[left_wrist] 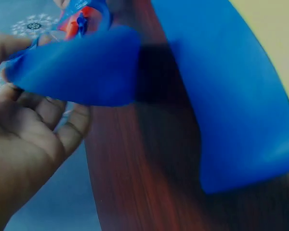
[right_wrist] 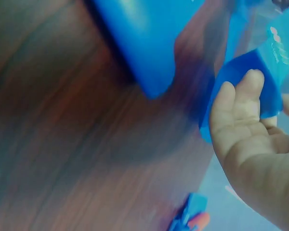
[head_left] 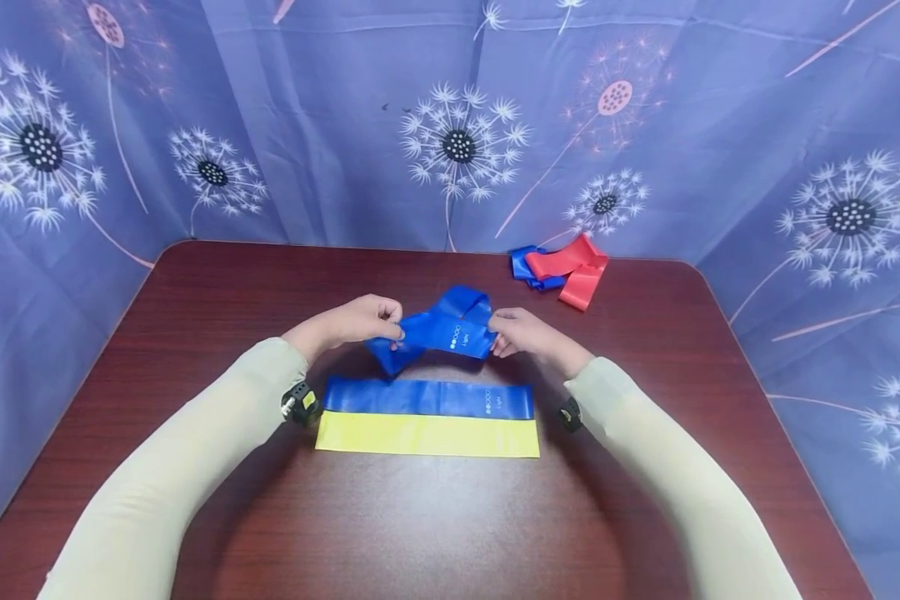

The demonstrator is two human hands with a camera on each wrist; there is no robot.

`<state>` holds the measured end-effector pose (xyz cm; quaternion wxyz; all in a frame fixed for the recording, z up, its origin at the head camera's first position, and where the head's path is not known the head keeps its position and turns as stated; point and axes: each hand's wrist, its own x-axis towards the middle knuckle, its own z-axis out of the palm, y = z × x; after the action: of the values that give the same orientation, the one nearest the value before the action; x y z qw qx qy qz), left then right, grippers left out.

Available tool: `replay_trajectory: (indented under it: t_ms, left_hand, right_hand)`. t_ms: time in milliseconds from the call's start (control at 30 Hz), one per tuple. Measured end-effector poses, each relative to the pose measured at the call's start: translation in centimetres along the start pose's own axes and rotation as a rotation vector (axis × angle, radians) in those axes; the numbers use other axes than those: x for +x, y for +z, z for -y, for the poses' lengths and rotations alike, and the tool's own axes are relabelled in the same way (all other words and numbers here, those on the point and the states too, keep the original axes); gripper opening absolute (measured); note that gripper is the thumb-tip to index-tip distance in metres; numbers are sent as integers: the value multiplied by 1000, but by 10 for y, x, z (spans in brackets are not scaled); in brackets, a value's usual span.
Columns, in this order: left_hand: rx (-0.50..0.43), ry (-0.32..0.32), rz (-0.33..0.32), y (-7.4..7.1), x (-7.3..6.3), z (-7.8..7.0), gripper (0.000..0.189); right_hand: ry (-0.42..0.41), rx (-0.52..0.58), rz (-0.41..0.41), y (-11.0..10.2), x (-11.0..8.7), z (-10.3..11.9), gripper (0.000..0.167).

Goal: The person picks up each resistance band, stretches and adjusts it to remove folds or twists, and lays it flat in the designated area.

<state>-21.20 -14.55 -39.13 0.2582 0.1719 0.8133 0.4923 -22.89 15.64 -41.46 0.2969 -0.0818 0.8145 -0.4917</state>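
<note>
1. Head: above 6 o'clock, facing 12 and down, farthest off.
2. Left wrist: near, left hand [left_wrist: 36, 127] at 9 o'clock.
3. Right wrist: near, right hand [right_wrist: 255, 144] around 4.
4. All share the raised blue band [head_left: 433, 330].

Blue dandelion-print curtain [head_left: 345, 167] behind and beside reddish-brown wood-grain table [head_left: 420, 533].

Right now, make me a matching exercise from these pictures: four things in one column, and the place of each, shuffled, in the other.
Things:
1. Yellow band
2. Bent blue band
3. Red band
4. Flat blue band

Places:
A. Near the table's far edge, overlapping another blue band
B. Along the yellow band's far side
C. Lowest of the four in the head view
D. Held between the left hand and the right hand

Pairs: 1-C, 2-D, 3-A, 4-B
</note>
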Motion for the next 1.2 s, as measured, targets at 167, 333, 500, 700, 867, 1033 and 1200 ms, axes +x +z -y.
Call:
replay_trajectory:
  t_ms: [167, 333, 500, 700, 867, 1033, 1200]
  left_hand:
    - [81, -21, -18, -2, -3, 4, 30]
    - [201, -12, -52, -3, -4, 1, 25]
    - [382, 0, -56, -5, -4, -2, 26]
    - [497, 4, -49, -8, -3, 0, 46]
    - [535, 5, -54, -16, -7, 1, 52]
    - [416, -34, -55, -25, -9, 1, 49]
    - [402, -51, -72, -32, -12, 1, 43]
  right_hand:
    - [4, -87, 85, -15, -5, -3, 15]
    - [-19, -114, 148, -28, -10, -4, 18]
    - [-18, -53, 155, -35, -12, -5, 22]
    - [-12, -83, 121, -41, -10, -11, 20]
    - [-3, -70, 102, -45, -10, -15, 17]
    - [1, -77, 85, -53, -10, -17, 18]
    - [32, -32, 67, -60, -8, -23, 20]
